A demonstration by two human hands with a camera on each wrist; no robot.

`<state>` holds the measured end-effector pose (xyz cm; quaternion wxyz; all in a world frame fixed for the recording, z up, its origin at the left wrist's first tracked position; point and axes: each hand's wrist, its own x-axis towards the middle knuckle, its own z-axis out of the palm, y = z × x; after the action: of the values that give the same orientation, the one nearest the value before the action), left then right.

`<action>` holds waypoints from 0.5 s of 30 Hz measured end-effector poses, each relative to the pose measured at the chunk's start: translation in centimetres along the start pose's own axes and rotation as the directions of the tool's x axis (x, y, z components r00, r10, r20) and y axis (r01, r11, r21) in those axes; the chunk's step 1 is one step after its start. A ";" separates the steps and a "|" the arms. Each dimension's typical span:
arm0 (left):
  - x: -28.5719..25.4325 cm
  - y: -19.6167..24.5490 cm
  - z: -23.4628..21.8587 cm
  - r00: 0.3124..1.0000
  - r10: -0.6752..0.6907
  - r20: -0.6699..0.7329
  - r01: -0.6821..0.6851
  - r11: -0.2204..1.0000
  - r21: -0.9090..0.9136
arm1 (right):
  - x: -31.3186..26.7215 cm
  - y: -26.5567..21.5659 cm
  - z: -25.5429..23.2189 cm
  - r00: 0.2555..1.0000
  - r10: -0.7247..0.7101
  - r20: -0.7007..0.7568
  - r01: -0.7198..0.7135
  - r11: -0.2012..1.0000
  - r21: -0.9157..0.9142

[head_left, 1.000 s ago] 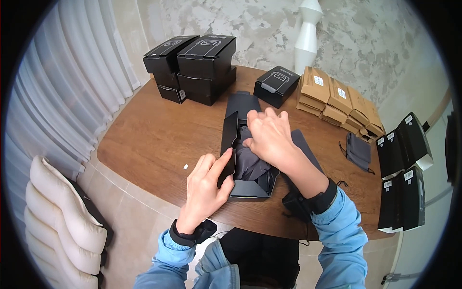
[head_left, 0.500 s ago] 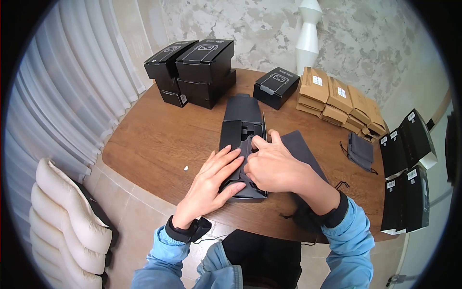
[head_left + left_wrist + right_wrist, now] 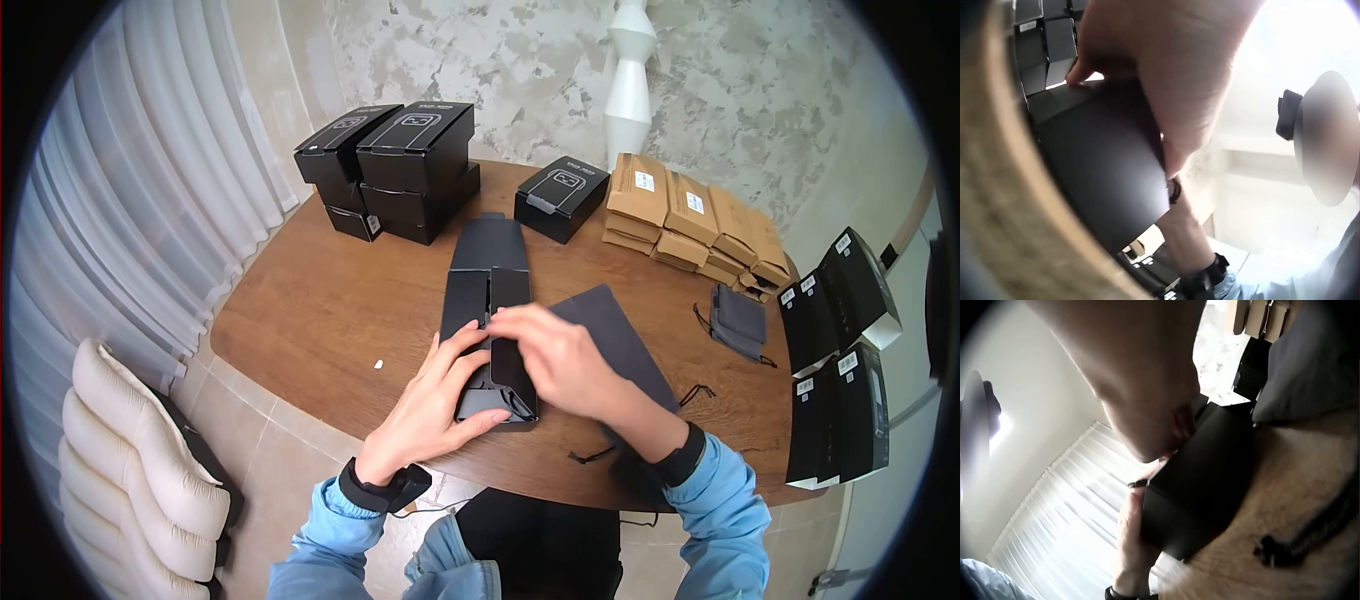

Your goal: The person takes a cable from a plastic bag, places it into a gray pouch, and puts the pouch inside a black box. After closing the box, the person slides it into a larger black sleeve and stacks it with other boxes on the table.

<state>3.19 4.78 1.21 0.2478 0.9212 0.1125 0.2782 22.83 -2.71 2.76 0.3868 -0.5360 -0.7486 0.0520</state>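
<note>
An open black box (image 3: 464, 290) stands on the table, its long lid flap (image 3: 487, 243) laid back away from the person. My left hand (image 3: 425, 405) rests over the box's left side, fingers reaching over the top and thumb at the near end. At the right side my right hand (image 3: 560, 362) has bent fingers at the box's inner flaps; whether they pinch anything is hidden. In the left wrist view the left hand (image 3: 1166, 56) spans the box (image 3: 1104, 162). The right wrist view has the right hand (image 3: 1147, 394) over the box (image 3: 1210, 469).
Right of the box lies a grey cloth pouch (image 3: 622, 345), with a smaller pouch (image 3: 738, 322) farther right. Black boxes (image 3: 415, 170) are stacked back left, another (image 3: 562, 198) back centre. Brown cartons (image 3: 690, 215) and upright black boxes (image 3: 840, 400) stand at the right.
The grey cloth inside the box is now mostly covered by the side flaps, which have folded inward. The left hand has moved over the box top; the right hand has shifted toward its right side.
</note>
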 end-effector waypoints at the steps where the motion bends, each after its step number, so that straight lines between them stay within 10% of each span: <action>1: -0.1 0.1 0.1 1.000 -0.014 -0.009 0.013 1.000 -0.027 | -0.4 -0.5 0.4 0.996 -0.083 -0.041 0.079 0.993 -0.088; 6: -0.1 0.3 0.4 0.975 -0.004 -0.223 -0.068 0.948 -0.311 | -0.1 -0.7 -0.1 0.999 -0.041 -0.007 0.041 0.996 -0.078; 8: 0.1 0.7 -0.8 0.995 0.049 0.088 -0.058 0.993 0.103 | 0.3 -1.4 -0.7 1.000 0.009 0.029 -0.008 1.000 -0.024; 12: -0.3 0.8 -0.8 0.993 0.058 0.103 -0.066 0.995 0.076 | 1.5 0.3 -1.7 0.993 0.021 -0.116 -0.007 0.993 0.114; 15: -1.2 2.2 -0.9 0.989 0.064 0.136 -0.070 0.997 0.037 | 2.5 3.1 -0.8 0.865 0.418 -0.279 -0.365 0.904 0.222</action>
<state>1.86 2.80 2.43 0.2262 0.9461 0.0703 0.2210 25.41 0.38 3.10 0.5263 -0.6452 -0.5443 0.1025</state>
